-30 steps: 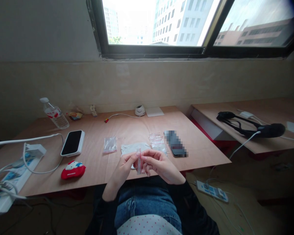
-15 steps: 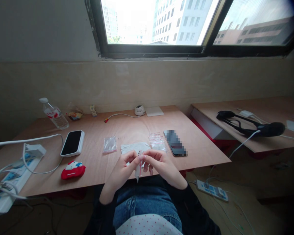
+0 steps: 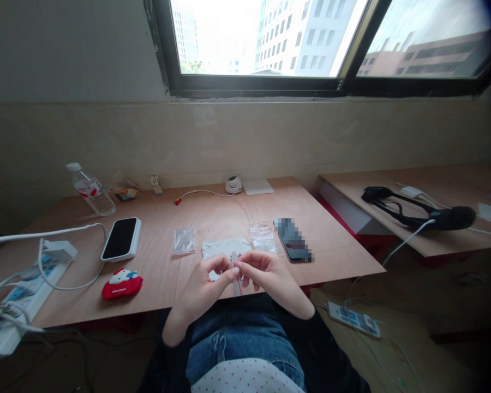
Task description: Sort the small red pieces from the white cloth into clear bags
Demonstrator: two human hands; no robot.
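Your left hand (image 3: 201, 287) and your right hand (image 3: 273, 282) are together over the front edge of the plywood table (image 3: 159, 218), fingers curled inward with the tips meeting. Between them you pinch a narrow clear plastic bag (image 3: 237, 285) with a red edge, standing nearly upright, its lower end hanging below your fingers (it's thin and partly hidden, so whatever's inside can't be made out).

That bag sits just in front of the white packet (image 3: 225, 247), and your hands cover the packet's near edge without clearly pressing on it. To the packet's right, almost beside it, lies a small pile of clear bags with red seals (image 3: 263, 236), then a phone with a pixelated screen (image 3: 292, 240). To its left is a single clear zip bag (image 3: 184, 242), and farther left a phone in a white case (image 3: 120, 239) and a red Hello Kitty pouch (image 3: 121, 284). Well behind the packet, by the wall, sits a white dome camera (image 3: 233, 184) with a thin cable (image 3: 200, 192).
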